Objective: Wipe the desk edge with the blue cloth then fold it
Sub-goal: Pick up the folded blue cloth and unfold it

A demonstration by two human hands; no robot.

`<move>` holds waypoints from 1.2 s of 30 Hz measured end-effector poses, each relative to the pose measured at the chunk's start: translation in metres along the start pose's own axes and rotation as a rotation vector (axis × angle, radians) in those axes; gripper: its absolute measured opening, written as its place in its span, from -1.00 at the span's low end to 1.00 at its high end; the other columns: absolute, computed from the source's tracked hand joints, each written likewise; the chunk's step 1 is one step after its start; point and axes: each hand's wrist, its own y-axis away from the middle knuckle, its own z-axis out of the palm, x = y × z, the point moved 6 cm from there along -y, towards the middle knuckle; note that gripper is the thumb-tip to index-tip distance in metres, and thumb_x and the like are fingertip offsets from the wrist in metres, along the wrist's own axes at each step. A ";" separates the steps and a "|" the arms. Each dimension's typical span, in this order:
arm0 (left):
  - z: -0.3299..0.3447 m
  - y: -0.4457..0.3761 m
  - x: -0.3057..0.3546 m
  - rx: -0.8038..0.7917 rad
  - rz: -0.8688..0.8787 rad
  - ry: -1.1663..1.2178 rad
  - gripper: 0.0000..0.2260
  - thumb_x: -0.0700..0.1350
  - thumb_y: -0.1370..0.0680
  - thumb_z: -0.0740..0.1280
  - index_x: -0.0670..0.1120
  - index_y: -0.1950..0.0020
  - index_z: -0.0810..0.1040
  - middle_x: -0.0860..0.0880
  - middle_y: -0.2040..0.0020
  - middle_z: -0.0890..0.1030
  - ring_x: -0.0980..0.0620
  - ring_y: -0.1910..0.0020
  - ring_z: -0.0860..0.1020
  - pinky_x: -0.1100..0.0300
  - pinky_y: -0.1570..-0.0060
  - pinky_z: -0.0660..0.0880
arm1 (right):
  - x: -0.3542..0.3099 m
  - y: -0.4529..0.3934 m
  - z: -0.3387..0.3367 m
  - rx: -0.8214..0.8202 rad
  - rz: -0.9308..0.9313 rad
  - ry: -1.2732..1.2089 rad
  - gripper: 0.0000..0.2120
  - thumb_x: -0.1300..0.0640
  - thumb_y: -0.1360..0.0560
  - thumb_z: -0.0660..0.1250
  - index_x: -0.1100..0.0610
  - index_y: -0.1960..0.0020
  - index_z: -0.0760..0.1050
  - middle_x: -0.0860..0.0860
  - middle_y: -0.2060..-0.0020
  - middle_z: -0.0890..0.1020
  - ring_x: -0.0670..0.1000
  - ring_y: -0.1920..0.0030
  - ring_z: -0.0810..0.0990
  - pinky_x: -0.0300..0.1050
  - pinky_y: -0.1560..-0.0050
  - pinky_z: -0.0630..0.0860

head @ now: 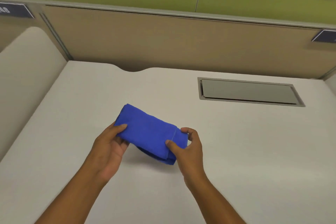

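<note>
Folded blue cloth pinched by left hand, right hand, underside hidden

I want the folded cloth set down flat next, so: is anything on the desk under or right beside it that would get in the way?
Nothing visible does. The blue cloth is held by the left hand and right hand over bare desk. The cable hatch lies well off, far right, flush with the top.

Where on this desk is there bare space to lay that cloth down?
Nearly everywhere. The desk is bare left of the blue cloth, in front of the grey hatch, and behind the cloth up to the partition. Only the middle, under both hands, is occupied.
</note>
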 end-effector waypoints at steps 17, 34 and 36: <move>-0.113 0.208 0.060 -0.032 0.219 -0.345 -0.74 -0.09 -0.69 0.29 0.14 -0.24 0.73 -0.05 -0.15 0.76 -0.10 -0.16 0.72 0.00 -0.19 0.67 | -0.049 0.243 0.155 -0.517 -0.370 0.096 -0.54 0.00 -0.66 0.39 -0.18 -0.52 0.41 -0.24 -0.39 0.61 -0.13 -0.32 0.66 -0.32 -0.16 0.61; -0.239 0.236 0.110 0.228 0.342 -0.444 -0.86 0.03 -0.66 0.42 -0.01 -0.03 0.71 -0.03 0.07 0.78 -0.04 0.06 0.76 0.02 0.06 0.70 | -0.053 0.285 0.230 -0.503 -0.207 0.101 -0.69 0.02 -0.76 0.16 -0.07 -0.17 0.69 -0.02 -0.09 0.78 -0.01 -0.10 0.77 -0.20 0.10 0.68; -0.253 0.231 0.113 0.201 0.272 -0.306 -0.84 -0.01 -0.67 0.40 -0.04 -0.07 0.73 -0.08 0.00 0.79 -0.05 0.02 0.77 0.11 0.12 0.67 | -0.057 0.278 0.227 -0.469 -0.194 0.080 -0.70 0.01 -0.75 0.18 -0.06 -0.11 0.71 0.00 -0.05 0.79 -0.01 -0.06 0.78 -0.22 0.10 0.68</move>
